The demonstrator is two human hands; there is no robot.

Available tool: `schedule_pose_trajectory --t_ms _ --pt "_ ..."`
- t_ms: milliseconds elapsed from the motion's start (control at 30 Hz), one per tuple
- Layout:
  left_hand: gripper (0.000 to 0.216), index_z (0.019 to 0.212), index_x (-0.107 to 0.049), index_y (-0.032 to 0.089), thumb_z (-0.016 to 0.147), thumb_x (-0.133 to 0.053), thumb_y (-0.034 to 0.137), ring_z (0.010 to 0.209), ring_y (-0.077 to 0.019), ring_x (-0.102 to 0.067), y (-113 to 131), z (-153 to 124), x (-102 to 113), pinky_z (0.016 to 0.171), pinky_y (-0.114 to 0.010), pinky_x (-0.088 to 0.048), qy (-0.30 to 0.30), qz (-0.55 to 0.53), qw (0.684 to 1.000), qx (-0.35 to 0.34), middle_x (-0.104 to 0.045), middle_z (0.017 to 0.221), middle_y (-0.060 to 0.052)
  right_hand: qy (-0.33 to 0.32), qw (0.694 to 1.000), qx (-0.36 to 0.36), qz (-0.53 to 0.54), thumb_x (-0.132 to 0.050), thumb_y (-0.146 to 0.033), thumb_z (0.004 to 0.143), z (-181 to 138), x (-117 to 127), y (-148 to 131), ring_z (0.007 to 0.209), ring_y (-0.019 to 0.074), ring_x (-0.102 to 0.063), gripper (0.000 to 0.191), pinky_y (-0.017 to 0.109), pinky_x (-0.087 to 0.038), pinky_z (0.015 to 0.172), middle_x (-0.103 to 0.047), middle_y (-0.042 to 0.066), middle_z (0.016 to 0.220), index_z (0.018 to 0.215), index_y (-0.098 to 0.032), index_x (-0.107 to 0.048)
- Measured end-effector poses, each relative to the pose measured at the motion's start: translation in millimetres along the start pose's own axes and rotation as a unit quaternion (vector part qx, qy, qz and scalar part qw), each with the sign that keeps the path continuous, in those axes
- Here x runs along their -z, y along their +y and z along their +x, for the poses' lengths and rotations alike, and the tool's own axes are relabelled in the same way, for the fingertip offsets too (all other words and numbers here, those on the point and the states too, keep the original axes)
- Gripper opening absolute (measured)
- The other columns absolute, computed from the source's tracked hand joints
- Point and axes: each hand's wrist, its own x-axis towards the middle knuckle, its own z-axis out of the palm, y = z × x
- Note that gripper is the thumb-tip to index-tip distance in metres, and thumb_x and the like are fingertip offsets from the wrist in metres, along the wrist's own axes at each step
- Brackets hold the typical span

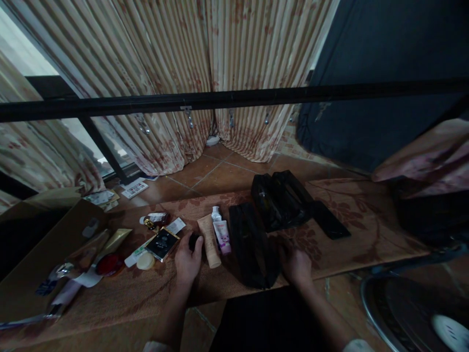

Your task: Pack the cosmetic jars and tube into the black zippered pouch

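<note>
My left hand (188, 261) rests on the cloth-covered bench, its fingers closed round a small black object (194, 240) whose kind I cannot make out. Just right of it lie a beige squeeze tube (209, 242), a pink-and-white tube (222, 237) and a white-capped bottle (216, 214). A black zip pouch (249, 244) lies in front of me. At its right edge my right hand (297, 266) is curled against the side; shadow partly covers those fingers. Left of my left hand are a black gold-edged packet (162, 243) and a round cream-coloured jar (145, 261).
More black pouches (280, 200) and a dark phone (331, 220) lie to the right. At left, a cardboard box (32, 264) stands beside tubes and a red-lidded jar (110, 264). A black rail (227, 99) crosses before the curtains. A person's sleeve (436, 161) is at right.
</note>
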Motion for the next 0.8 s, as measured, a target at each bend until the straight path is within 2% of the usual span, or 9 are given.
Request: schedule_pose_trajectory --t_ms 500,667,800 --pt "0.055 0.119 -0.058 0.012 0.083 -0.052 0.053 0.105 -0.0294 -0.063 1 1 1 0.093 -0.043 -0.048 -0.003 -0.024 1.0 0.009 -0.066 0.114 -0.016 0.006 1.0 0.01 0.018 -0.042 -0.029 0.093 0 4 -2 0.078 0.0151 -0.061 0.029 0.025 -0.033 0.06 -0.066 0.004 0.106 0.108 -0.025 -0.066" --pt "0.054 0.116 -0.059 0.014 0.078 -0.059 0.052 0.095 -0.0257 -0.065 4 -3 1 0.088 -0.04 -0.051 0.015 -0.106 0.992 0.059 -0.068 0.105 -0.012 0.009 1.0 0.004 0.009 -0.042 -0.029 0.093 0 3 -2 0.075 0.014 -0.061 0.029 0.025 -0.032 0.058 -0.065 0.004 0.106 0.109 -0.025 -0.066" --pt "0.05 0.116 -0.058 0.015 0.078 -0.061 0.049 0.099 -0.0234 -0.063 17 -11 7 0.092 -0.038 -0.049 0.034 -0.2 0.976 0.077 -0.067 0.108 -0.011 0.008 1.0 0.008 0.011 -0.043 -0.03 0.093 0 3 -2 0.076 0.0139 -0.061 0.029 0.025 -0.032 0.058 -0.065 0.004 0.106 0.11 -0.025 -0.066"
